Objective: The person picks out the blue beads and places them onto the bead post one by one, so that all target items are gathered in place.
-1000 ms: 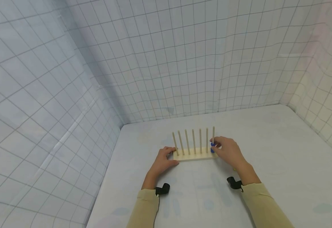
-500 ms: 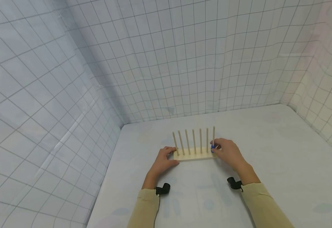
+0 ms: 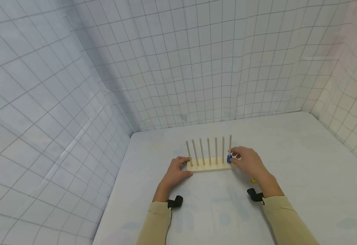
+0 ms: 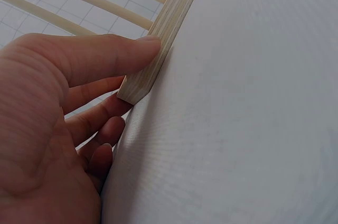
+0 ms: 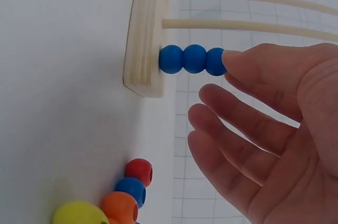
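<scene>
A pale wooden base [image 3: 210, 167] carries several upright rods [image 3: 208, 149]. My left hand [image 3: 176, 171] holds its left end, with the thumb [image 4: 142, 52] along the front edge and the other fingers behind. Three blue beads [image 5: 194, 58] are stacked on the rightmost rod, the lowest against the base. My right hand [image 3: 249, 162] is at the top blue bead [image 5: 215, 62]; thumb and index finger pinch its upper end, while the remaining fingers stay loosely bent beside the rod. The thumb partly covers that bead in the right wrist view.
Loose beads lie on the white tabletop near the right wrist: red [image 5: 139, 171], blue [image 5: 131, 190], orange [image 5: 120, 206] and yellow [image 5: 80, 214]. Gridded white cloth [image 3: 184, 68] hangs behind and at both sides of the table.
The right hand slid down the rightmost rod to the blue beads, then shifted slightly right, so more of the beads shows. The left hand stays on the base.
</scene>
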{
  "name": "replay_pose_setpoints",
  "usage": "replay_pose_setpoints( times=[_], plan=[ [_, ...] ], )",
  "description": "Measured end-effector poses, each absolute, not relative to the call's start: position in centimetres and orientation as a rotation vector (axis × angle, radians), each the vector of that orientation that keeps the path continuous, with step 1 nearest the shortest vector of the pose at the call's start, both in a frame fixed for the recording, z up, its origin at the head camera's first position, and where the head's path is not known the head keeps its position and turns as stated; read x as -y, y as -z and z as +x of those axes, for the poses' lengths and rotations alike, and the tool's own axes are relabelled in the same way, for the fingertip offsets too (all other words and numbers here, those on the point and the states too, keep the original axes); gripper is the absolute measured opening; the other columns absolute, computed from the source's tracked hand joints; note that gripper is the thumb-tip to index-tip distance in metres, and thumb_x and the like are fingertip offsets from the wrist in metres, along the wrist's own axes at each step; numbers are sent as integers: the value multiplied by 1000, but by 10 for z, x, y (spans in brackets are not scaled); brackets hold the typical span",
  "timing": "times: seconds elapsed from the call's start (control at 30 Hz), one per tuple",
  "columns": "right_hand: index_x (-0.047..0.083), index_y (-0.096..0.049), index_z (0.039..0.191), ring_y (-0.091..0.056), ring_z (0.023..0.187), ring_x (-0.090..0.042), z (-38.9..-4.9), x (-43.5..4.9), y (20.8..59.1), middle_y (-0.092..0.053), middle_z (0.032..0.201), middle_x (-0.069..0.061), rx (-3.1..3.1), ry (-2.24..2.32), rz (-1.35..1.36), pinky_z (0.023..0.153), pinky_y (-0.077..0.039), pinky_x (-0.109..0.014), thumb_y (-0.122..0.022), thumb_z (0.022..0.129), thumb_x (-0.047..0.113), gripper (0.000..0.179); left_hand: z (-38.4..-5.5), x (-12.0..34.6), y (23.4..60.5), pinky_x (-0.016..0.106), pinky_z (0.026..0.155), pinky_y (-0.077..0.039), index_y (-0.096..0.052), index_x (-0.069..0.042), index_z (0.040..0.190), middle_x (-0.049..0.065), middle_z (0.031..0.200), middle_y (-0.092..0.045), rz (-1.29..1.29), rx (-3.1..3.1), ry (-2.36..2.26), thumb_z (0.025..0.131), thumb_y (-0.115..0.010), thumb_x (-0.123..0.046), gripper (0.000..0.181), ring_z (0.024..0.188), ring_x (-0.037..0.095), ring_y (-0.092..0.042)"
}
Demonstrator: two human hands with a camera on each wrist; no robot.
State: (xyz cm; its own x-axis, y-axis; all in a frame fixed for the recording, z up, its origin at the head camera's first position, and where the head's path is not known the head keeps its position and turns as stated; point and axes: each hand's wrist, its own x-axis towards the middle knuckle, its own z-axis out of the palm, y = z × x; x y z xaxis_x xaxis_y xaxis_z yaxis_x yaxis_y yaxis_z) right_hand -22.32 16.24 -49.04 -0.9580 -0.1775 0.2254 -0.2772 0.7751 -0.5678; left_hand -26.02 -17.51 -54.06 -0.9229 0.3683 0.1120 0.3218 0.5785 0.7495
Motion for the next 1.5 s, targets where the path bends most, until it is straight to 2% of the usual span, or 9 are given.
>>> replay_pose_setpoints(
  times=[0.4,0.73,1.5],
  plan=[
    [10,-70,127,-64,101,-29,-212,-182,473,-69,118,-9,2822,-899,355,84,-51,-51,-70,94,15,33,-258,174,538,52,103,-39,-63,-9,136,10,133,-57,602,-2712,-1320,82,-82,-27,60,125,31,-44],
    [10,-70,126,-63,98,-30,-205,-200,472,-69,116,-10,2839,-879,357,78,-52,-49,-72,93,13,34,-261,173,537,51,104,-39,-64,-11,136,10,132,-58,585,-2736,-1285,81,-83,-24,60,126,31,-45],
    [10,-72,122,-63,97,-32,-185,-233,483,-69,114,-12,2965,-801,293,75,-52,-50,-74,89,10,33,-265,174,540,52,105,-38,-63,-10,137,11,133,-57,586,-2714,-1296,81,-84,-24,61,127,32,-44]
  ],
)
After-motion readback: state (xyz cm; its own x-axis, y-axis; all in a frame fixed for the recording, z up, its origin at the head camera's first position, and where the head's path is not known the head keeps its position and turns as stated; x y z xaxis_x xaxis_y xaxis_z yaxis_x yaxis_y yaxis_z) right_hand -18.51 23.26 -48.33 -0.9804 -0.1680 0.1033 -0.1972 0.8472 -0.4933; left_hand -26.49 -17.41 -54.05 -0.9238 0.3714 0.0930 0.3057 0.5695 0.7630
